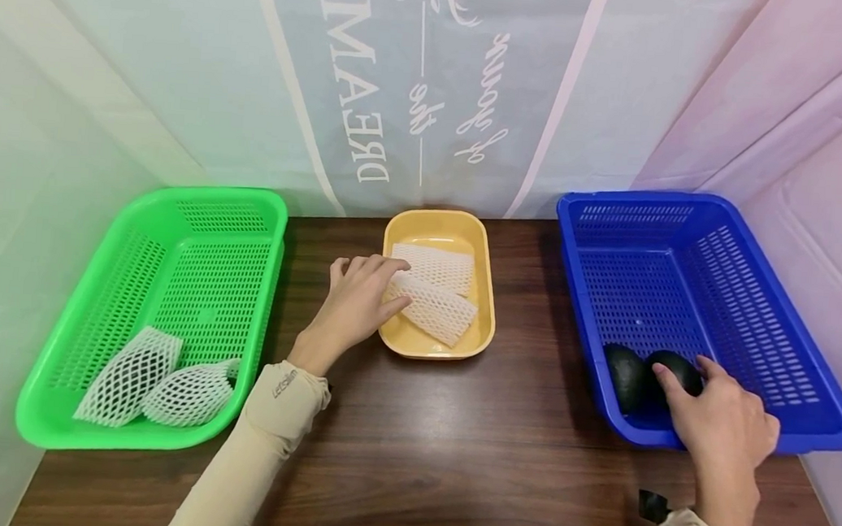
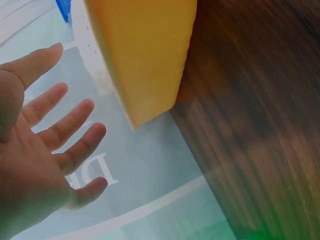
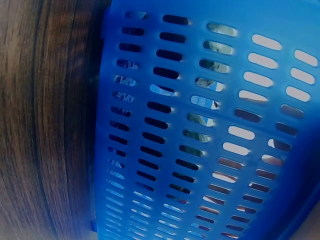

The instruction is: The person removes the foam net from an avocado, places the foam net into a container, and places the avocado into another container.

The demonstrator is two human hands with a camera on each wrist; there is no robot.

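Note:
My left hand (image 1: pixel 361 298) hovers over the left rim of the yellow tray (image 1: pixel 485 333), fingers spread and slightly bent, beside two white foam net sleeves. One sleeve (image 1: pixel 432 309) lies slantwise over the other sleeve (image 1: pixel 439 266). In the left wrist view the same hand (image 2: pixel 55 135) is seen palm-side, holding nothing. My right hand (image 1: pixel 729 415) reaches into the near end of the blue basket (image 1: pixel 574 274) and grips a dark avocado (image 1: pixel 677 369), thumb on its near side. Another dark avocado (image 1: pixel 625 379) lies against it. The basket wall mostly hides this hand in the right wrist view.
On the left stands a green basket (image 1: pixel 269 285). Two netted dark fruits, a left one (image 1: pixel 130 377) and a right one (image 1: pixel 192 394), lie in its near end. A printed cloth (image 1: pixel 462 95) hangs behind the dark wooden table (image 1: pixel 445 436).

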